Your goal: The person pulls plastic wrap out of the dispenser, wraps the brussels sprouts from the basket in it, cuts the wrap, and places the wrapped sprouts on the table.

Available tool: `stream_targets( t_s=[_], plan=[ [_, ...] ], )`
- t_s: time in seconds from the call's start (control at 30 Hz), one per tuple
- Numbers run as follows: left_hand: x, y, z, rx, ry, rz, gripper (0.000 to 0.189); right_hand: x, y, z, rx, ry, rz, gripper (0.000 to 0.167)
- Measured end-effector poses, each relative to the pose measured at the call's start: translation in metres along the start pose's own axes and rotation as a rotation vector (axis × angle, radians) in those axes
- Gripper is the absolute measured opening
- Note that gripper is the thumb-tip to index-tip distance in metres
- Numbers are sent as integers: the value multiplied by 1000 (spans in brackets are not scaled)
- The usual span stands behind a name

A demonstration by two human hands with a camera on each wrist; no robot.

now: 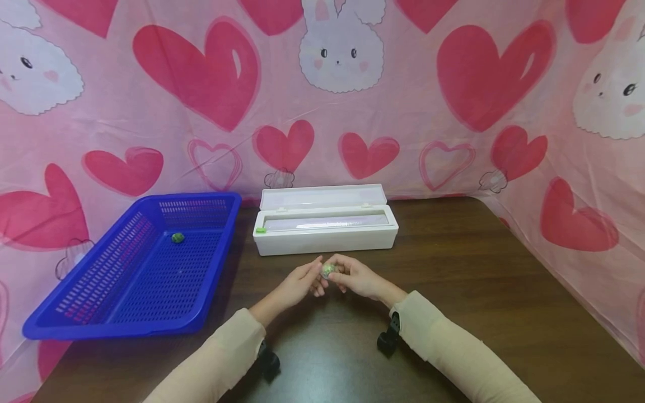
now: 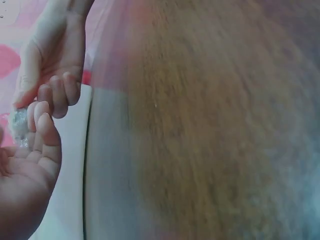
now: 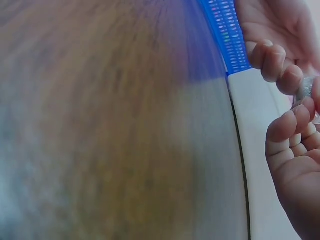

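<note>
While we looked down at the dark brown wooden table [image 1: 478,280], we saw a small, green, roundish lump in clear, shiny plastic film [image 1: 328,271] held above it. The lump was so nearly round that we could not tell a long side or which way it pointed.

To the left, we saw a big blue plastic basket with holes [image 1: 151,280], and one small bumpy green lump [image 1: 178,238] sat near its far end. Just past the hands stood a long white plastic box [image 1: 325,243] with its see-through lid [image 1: 322,197] tipped up at the back. Shiny film [image 1: 327,222] lay inside, and a little bright green tab [image 1: 260,230] was at its left end.

Our wrapped lump was between the two hands, at the fingertips. The right hand [image 1: 359,277] pinched it with thumb and bent fingers. The left hand [image 1: 301,280] held its other side, with fingers half curled.
</note>
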State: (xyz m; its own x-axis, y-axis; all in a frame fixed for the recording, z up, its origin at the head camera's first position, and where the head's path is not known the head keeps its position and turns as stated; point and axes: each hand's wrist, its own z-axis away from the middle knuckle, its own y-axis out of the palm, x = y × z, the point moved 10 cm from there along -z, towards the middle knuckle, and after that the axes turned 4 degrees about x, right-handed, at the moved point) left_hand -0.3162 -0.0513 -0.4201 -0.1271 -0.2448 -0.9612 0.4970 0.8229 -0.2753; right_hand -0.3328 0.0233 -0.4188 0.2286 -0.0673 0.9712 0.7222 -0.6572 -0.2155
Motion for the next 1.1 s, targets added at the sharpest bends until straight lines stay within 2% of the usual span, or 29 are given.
stream_targets(
  t_s=[0.13,0.27,0.5,0.7,0.77,0.97,1.1],
  plan=[
    [1,7,0,32,-29,1,46,11,3,3,-6,7,27,16],
    [6,10,-1,39,-77,-2,48,19,4,5,-11,12,43,18],
    [18,7,0,10,-147,-52,44,-2,0,0,1,27,26,22],
    [16,7,-3,-14,-81,-23,41,-7,-4,-1,-45,60,-5,24],
    [14,7,-3,-22,-57,-17,41,-6,-5,-1,-56,44,-7,21],
    [13,8,-3,-35,-31,-25,43,-3,-3,0,-36,-14,-5,14],
    [15,3,-3,-67,-37,5,42,-4,-3,1,-29,-5,-62,18]
  ],
)
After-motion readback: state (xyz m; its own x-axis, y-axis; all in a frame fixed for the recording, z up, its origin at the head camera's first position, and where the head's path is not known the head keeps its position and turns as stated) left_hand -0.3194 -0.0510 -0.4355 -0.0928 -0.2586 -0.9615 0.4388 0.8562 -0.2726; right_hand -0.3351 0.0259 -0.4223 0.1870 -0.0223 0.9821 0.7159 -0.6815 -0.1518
